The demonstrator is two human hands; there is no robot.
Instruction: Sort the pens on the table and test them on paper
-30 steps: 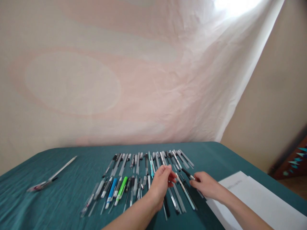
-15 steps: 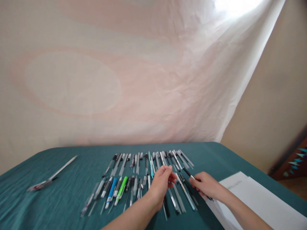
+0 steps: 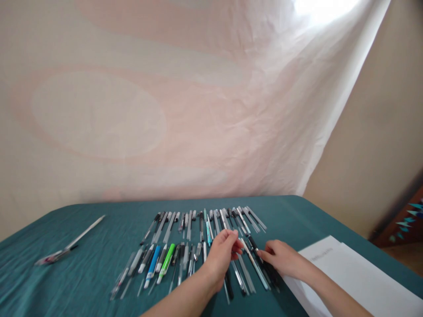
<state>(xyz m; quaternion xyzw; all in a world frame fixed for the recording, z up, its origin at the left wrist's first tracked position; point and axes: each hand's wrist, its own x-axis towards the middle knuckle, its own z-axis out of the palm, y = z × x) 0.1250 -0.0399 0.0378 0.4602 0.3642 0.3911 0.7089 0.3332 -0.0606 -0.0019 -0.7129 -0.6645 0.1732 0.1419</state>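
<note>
My right hand (image 3: pixel 279 258) pinches a black pen (image 3: pixel 253 245) between thumb and fingers, low at the right end of the front row of pens. The pen lies alongside other dark pens there, at or close to the cloth. My left hand (image 3: pixel 223 251) hovers over the middle of the front row, its thumb and fingertips closed together; whether anything is between them is hidden. Left of it in that row are a bright green marker (image 3: pixel 166 263) and a blue marker (image 3: pixel 152 267). A white pen (image 3: pixel 254 262) lies between my hands.
A back row of pens (image 3: pixel 170 226) stretches across the green cloth (image 3: pixel 109 246). White paper sheets (image 3: pixel 346 273) lie at the right, near my right forearm. A long pale stick-like item (image 3: pixel 87 230) with a darker end lies far left. A pale curtain hangs behind.
My right hand has moved slightly left and lowered the black pen from a slanted hold above the cloth to beside the row's right end. My left hand has hardly moved.
</note>
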